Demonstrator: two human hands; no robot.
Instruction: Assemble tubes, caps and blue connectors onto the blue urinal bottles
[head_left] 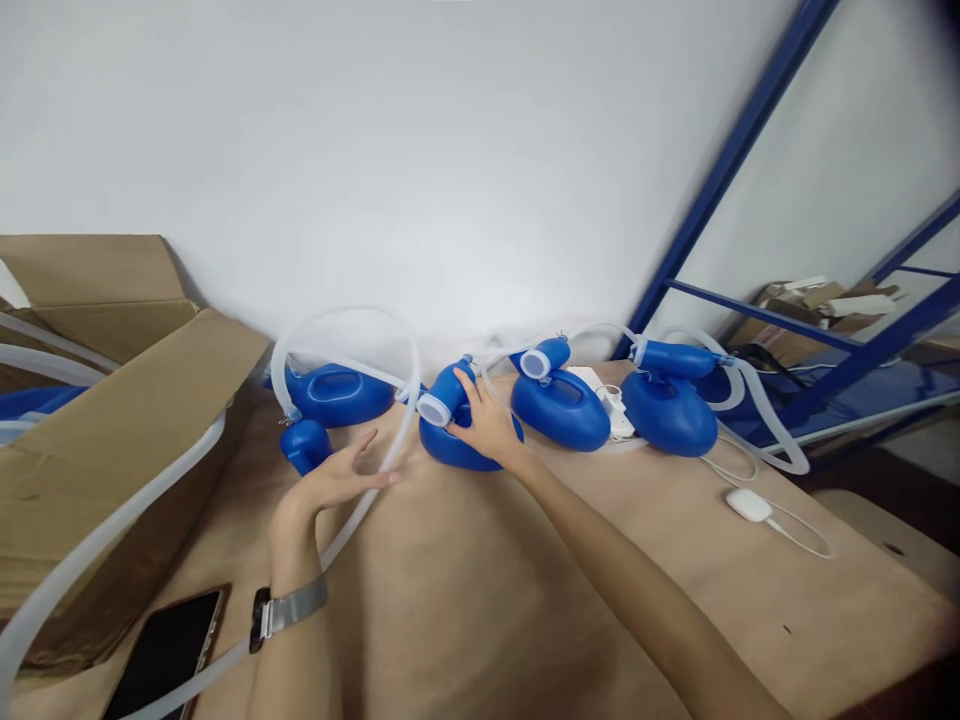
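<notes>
My right hand (pixel 484 420) grips a blue urinal funnel (pixel 453 388) with a white round rim, its thumb and fingers on either side. Under it sits a blue urinal bottle (pixel 465 458), partly hidden by the hand. My left hand (pixel 341 475), wearing a watch, is open with its fingers apart. Close by it, a clear plastic hose (pixel 411 420) loops up from another blue funnel (pixel 306 440). That funnel lies in front of a blue bottle (pixel 337 405) with a handle opening. Whether the left hand touches the hose is unclear.
More blue bottles (pixel 559 425) (pixel 667 425) with funnels and hoses stand along the wall. An open cardboard box (pixel 150 400) with more hoses is at left, a phone (pixel 169 650) in front. A power strip (pixel 616 412), white adapter (pixel 748 504) and blue metal frame (pixel 720 170) are at right.
</notes>
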